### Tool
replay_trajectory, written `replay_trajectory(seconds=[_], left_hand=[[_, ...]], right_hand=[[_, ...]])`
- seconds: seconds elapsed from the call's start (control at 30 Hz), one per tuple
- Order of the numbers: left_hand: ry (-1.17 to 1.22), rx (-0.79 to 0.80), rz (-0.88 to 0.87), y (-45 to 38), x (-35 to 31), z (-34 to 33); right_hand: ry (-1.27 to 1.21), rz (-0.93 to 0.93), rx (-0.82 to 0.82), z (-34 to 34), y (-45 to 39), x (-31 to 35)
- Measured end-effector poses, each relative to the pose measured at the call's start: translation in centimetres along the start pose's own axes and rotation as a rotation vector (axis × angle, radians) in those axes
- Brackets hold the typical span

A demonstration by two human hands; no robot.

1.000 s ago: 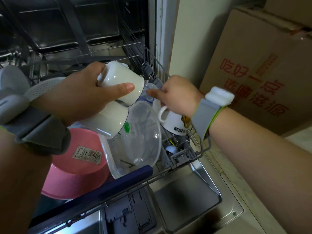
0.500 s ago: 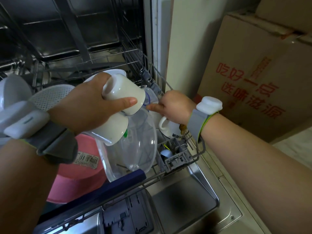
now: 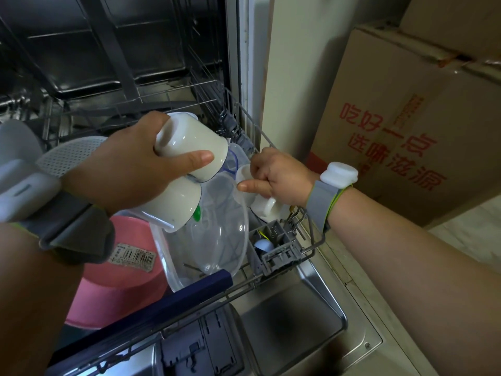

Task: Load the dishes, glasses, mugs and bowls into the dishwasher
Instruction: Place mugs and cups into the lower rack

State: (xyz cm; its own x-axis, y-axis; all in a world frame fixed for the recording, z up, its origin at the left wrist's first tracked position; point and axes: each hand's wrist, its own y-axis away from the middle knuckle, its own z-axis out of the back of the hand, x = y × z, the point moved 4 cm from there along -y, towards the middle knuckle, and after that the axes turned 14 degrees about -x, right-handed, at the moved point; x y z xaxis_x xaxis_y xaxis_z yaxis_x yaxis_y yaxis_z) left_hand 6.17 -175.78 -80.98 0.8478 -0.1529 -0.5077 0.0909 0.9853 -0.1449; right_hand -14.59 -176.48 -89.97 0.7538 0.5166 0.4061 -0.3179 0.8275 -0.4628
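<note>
The left hand grasps two white mugs at once, above the pulled-out lower rack of the dishwasher. The upper mug lies tilted, its base toward the far left and its open mouth toward the near right, so its long axis runs on a diagonal; the thumb lies straight along its side. The lower mug sits under the palm with its mouth pointing down and to the near right, and its rim touches the clear plastic bowl that stands on edge in the rack.

The right hand is curled around a third white mug at the right side of the rack, fingers closed on its upper part, forefinger stretched left toward the clear bowl. This mug's handle faces the near side (whether it rests on the wires, I cannot tell).

Counted: three white mugs, one clear bowl, one pink bowl with a barcode sticker at the near left, one white perforated piece at the far left. A grey cutlery basket stands at the rack's near right corner. A cardboard box with red print stands to the right.
</note>
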Motion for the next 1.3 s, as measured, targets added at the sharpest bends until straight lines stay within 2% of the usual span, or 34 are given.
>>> replay_trajectory(seconds=[0.27,0.5,0.67,0.97,1.13,1.3], left_hand=[[0.067,-0.002,0.005,-0.3,0.1,0.2],[0.071,-0.007,0.012,-0.4,0.2,0.2],[0.068,0.009,0.015,-0.5,0.2,0.1],[0.069,-0.003,0.017,-0.6,0.1,0.1],[0.074,-0.011,0.015,-0.6,0.1,0.1],[0.075,-0.008,0.003,-0.4,0.0,0.3]], right_hand=[[-0.173,-0.308,0.097,0.8,-0.1,0.2],[0.125,-0.134,0.261,0.0,-1.1,0.2],[0.211,-0.144,0.255,0.0,-1.6,0.7],[0.216,-0.413,0.185,1.8,-2.3,1.1],[0.375,-0.405,0.236,0.8,-2.3,1.6],[0.398,-0.458,0.156,-0.5,-1.6,0.8]])
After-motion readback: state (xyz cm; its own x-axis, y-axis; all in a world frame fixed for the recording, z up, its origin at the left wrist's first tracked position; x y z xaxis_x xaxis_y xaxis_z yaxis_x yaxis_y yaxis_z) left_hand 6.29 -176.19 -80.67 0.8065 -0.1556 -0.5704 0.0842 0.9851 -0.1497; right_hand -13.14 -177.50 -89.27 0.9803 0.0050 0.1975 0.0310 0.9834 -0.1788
